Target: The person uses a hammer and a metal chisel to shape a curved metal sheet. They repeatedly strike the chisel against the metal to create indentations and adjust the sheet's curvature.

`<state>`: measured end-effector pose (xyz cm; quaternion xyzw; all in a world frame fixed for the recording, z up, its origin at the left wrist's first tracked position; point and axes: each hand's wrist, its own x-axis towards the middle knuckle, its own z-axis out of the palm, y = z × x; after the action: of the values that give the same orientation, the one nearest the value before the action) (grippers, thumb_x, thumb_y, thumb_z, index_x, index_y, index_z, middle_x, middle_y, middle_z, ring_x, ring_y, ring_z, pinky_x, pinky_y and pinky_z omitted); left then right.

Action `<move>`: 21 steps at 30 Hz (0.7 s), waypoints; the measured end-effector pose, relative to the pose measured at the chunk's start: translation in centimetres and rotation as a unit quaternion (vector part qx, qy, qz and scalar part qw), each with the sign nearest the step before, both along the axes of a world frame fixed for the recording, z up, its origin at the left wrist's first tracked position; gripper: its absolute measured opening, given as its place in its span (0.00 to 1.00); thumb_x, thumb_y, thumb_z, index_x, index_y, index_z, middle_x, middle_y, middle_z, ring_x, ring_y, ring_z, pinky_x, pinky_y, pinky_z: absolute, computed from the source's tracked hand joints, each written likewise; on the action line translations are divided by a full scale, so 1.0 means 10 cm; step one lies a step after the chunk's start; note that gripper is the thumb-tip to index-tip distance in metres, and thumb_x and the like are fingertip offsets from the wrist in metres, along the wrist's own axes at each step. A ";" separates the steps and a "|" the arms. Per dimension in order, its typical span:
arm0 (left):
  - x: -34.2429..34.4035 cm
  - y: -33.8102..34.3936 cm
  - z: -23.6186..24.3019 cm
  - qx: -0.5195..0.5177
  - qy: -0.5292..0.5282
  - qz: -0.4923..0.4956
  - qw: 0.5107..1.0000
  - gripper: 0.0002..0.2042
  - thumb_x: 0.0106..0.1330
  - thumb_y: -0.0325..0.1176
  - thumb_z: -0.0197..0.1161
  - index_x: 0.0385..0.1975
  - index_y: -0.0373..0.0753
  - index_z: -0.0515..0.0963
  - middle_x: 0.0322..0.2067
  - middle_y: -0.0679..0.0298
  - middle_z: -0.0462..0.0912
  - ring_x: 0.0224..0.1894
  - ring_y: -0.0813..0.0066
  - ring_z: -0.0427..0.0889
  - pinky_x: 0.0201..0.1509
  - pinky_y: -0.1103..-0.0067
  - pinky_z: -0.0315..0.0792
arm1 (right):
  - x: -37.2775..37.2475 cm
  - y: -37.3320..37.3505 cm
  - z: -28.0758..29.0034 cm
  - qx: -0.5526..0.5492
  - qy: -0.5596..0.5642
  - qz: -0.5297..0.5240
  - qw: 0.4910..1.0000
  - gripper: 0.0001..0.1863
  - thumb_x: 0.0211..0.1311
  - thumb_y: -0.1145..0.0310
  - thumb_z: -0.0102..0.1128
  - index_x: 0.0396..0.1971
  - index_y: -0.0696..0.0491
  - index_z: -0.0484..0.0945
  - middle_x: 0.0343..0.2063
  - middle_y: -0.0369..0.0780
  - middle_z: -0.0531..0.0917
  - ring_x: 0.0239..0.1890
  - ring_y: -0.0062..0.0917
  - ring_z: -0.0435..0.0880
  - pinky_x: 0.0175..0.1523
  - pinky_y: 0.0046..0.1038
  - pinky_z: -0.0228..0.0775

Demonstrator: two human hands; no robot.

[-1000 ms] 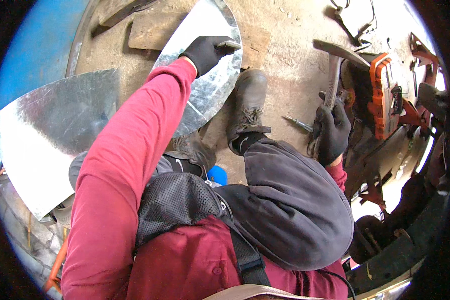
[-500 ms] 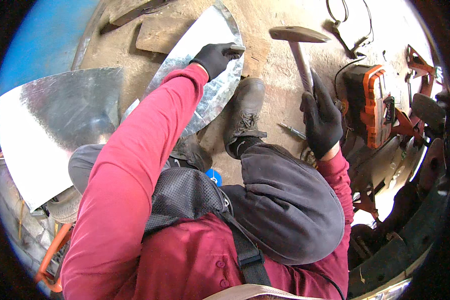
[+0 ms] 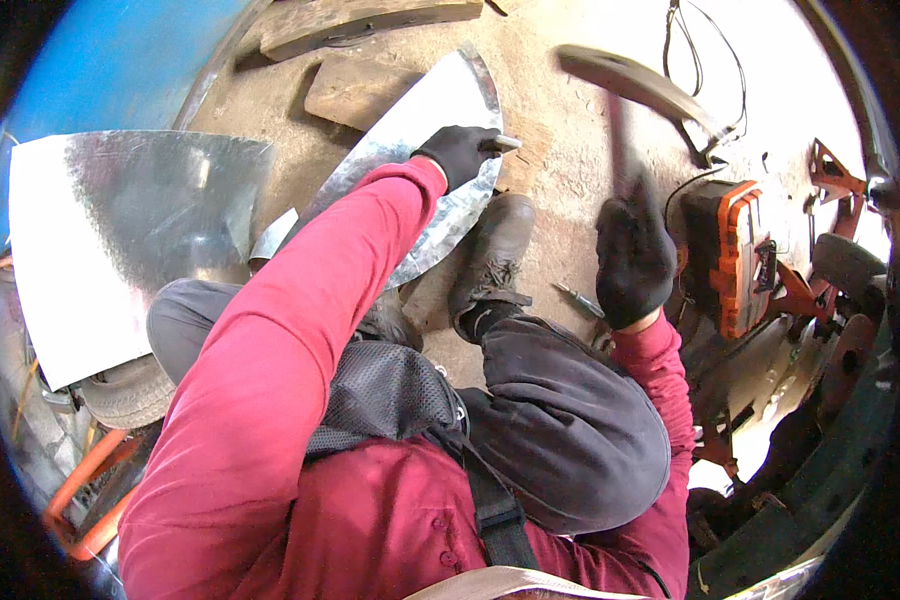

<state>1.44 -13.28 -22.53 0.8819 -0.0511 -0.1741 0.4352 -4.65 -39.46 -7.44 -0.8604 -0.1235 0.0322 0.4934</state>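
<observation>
"What colours do you get?"
"From here I see a black left glove [image 3: 462, 157] and right glove [image 3: 635, 258], deep red sleeves [image 3: 280, 340], charcoal trousers [image 3: 570, 420]."
"And the sheet [image 3: 445, 100]?"
"Silver, mottled with grey; the hammer head [image 3: 638, 83] looks grey-brown, the bar [image 3: 508, 143] pale grey."
"The box [image 3: 737, 258]?"
"Black, edged in orange. The panel [image 3: 120, 75] is blue, the pouch [image 3: 395, 392] black mesh."

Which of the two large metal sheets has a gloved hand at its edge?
The right-hand sheet: the left hand is at its edge. The other sheet, further left, has no hand on it.
</observation>
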 end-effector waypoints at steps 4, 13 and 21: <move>0.02 0.01 0.05 0.056 -0.016 -0.036 0.998 0.11 0.74 0.38 0.62 0.51 0.46 0.86 0.46 0.54 0.89 0.48 0.51 0.88 0.52 0.67 0.80 | -0.02 -0.18 -0.38 -0.218 0.089 0.115 0.965 0.27 0.75 0.72 0.58 0.72 0.52 0.69 0.41 0.55 0.87 0.38 0.45 0.89 0.44 0.39 0.80; -0.04 0.06 -0.22 -0.115 0.085 0.091 0.986 0.11 0.73 0.33 0.60 0.49 0.43 0.88 0.45 0.59 0.91 0.49 0.62 0.90 0.56 0.70 0.79 | 0.06 -0.06 0.18 -0.074 0.025 0.039 0.996 0.28 0.75 0.75 0.61 0.72 0.56 0.70 0.54 0.52 0.86 0.48 0.28 0.88 0.51 0.30 0.80; -0.01 -0.10 -0.14 0.002 -0.016 -0.024 1.000 0.12 0.73 0.34 0.62 0.52 0.46 0.87 0.47 0.59 0.90 0.50 0.60 0.89 0.56 0.70 0.80 | 0.00 -0.27 -0.21 -0.348 -0.023 0.126 0.929 0.28 0.76 0.67 0.59 0.74 0.47 0.67 0.46 0.55 0.87 0.39 0.47 0.89 0.43 0.43 0.80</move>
<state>1.36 -14.28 -23.97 0.8842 -0.0785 -0.1700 0.4280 -4.61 -42.20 -9.55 -0.9559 -0.2239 0.1151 0.1516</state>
